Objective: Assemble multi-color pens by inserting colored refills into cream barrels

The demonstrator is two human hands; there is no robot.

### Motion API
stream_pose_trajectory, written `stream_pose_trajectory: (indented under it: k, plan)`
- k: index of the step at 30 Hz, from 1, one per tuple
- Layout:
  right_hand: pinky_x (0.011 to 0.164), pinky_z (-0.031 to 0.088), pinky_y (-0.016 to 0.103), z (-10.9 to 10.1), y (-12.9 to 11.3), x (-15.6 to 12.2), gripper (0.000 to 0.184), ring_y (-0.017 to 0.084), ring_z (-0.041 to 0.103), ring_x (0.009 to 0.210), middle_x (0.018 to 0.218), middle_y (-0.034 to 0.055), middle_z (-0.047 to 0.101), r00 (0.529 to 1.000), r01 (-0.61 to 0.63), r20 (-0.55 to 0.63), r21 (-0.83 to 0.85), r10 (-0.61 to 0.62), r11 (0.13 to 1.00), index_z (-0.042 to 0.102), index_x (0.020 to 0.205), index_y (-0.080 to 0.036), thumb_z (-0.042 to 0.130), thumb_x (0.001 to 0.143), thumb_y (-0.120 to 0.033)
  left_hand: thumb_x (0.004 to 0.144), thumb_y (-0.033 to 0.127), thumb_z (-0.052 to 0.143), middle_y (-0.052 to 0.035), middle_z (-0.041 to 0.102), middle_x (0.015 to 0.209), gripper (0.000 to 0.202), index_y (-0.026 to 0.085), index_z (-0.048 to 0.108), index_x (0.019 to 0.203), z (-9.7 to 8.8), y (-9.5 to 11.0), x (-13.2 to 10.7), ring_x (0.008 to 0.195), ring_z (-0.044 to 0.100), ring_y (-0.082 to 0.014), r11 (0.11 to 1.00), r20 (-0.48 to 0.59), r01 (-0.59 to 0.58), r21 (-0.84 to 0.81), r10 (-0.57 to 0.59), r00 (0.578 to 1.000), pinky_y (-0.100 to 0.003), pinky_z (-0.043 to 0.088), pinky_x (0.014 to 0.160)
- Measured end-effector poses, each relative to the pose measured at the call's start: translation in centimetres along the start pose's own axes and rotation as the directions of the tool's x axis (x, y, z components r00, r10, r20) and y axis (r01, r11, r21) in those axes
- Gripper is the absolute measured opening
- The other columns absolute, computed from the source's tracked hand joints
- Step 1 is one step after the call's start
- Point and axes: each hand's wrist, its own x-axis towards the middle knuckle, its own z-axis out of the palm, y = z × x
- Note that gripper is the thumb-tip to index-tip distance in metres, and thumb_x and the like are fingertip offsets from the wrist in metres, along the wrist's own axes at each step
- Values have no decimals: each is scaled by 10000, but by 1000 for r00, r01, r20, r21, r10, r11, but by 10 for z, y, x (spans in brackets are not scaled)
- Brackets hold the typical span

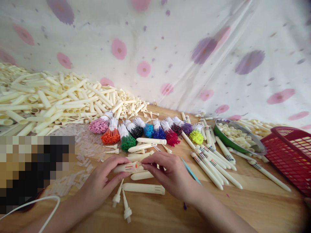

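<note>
My left hand (pixel 102 181) is closed around a cream pen barrel (pixel 126 167) held level above the wooden table (pixel 243 207). My right hand (pixel 167 173) pinches the barrel's right end with its fingertips. Loose cream barrels (pixel 143 188) and cone-shaped tips (pixel 127 210) lie just under and in front of my hands. Behind them stands a row of coloured refill bundles (pixel 136 131), from pink and orange through green, black, blue and red to purple and yellow-green.
A big heap of cream barrels (pixel 48 100) fills the back left. Assembled pens (pixel 213 165) lie at the right beside a green bowl (pixel 224 139) of small parts and a red basket (pixel 291 155). A white cable (pixel 46 207) crosses the front left. A flowered cloth hangs behind.
</note>
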Motion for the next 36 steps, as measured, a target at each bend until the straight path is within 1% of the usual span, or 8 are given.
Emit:
stream_pose_trajectory:
  k: [2, 4, 6, 8, 16, 24, 30, 36]
  plan:
    - [651, 474, 253, -4, 4, -1, 163, 146, 602, 760, 824, 59, 675, 984, 179, -15, -52, -180, 983, 657, 931, -156, 501, 884, -143, 842, 327, 550, 1, 691, 1027, 216, 290, 604, 1048, 0, -1, 0, 950, 649, -178, 1000, 6, -25, -11, 25, 1000, -254, 515, 833]
    - [689, 480, 267, -6, 7, -1, 201, 152, 602, 821, 899, 67, 671, 949, 311, -20, -102, -314, 945, 644, 967, -171, 471, 886, -108, 850, 318, 543, 5, 697, 1034, 225, 297, 603, 1066, 0, -1, 0, 949, 656, -173, 998, 23, -50, -27, 50, 998, -243, 518, 829]
    - [691, 483, 269, -6, 10, -1, 208, 152, 602, 827, 916, 67, 669, 926, 366, -39, -148, -375, 919, 638, 975, -178, 470, 883, -96, 852, 312, 542, 12, 701, 1030, 227, 305, 601, 1071, 1, 0, 0, 940, 662, -166, 996, 26, -74, -42, 76, 997, -228, 522, 819]
    - [687, 487, 270, -4, 11, 0, 191, 154, 605, 814, 904, 69, 671, 918, 375, -67, -177, -391, 910, 634, 976, -170, 484, 880, -101, 854, 311, 540, 14, 703, 1029, 225, 307, 601, 1070, 1, 2, 0, 936, 666, -163, 995, 22, -87, -52, 89, 996, -218, 527, 806]
    - [660, 486, 253, -1, 8, 2, 171, 141, 604, 748, 838, 52, 683, 912, 378, -89, -195, -400, 905, 651, 921, -170, 502, 874, -102, 853, 313, 533, 1, 706, 1015, 224, 290, 608, 1064, 0, 2, 1, 921, 672, -173, 996, 50, -65, -56, 68, 996, -219, 538, 773]
    - [654, 476, 257, 3, 8, 2, 173, 143, 601, 729, 816, 48, 683, 929, 340, -97, -160, -357, 927, 667, 883, -174, 511, 866, -102, 849, 298, 543, 36, 707, 995, 217, 306, 598, 1058, 0, 4, 1, 904, 670, -144, 996, 45, -74, -50, 76, 996, -191, 521, 792]
    - [669, 485, 282, 9, 8, 2, 143, 154, 599, 730, 789, 47, 684, 949, 246, -188, -58, -253, 968, 685, 839, -182, 559, 849, -116, 860, 319, 543, 11, 692, 992, 208, 292, 577, 1064, 2, 1, 1, 910, 657, -158, 985, -56, -164, 43, 166, 984, -234, 519, 810]
    - [643, 472, 276, 15, 3, 1, 113, 150, 586, 722, 753, 39, 674, 966, 164, -215, 62, -147, 985, 703, 810, -198, 605, 832, -146, 865, 337, 541, -4, 696, 935, 180, 263, 591, 1021, 1, 7, 3, 876, 657, -164, 963, -160, -234, 134, 255, 954, -263, 527, 793]
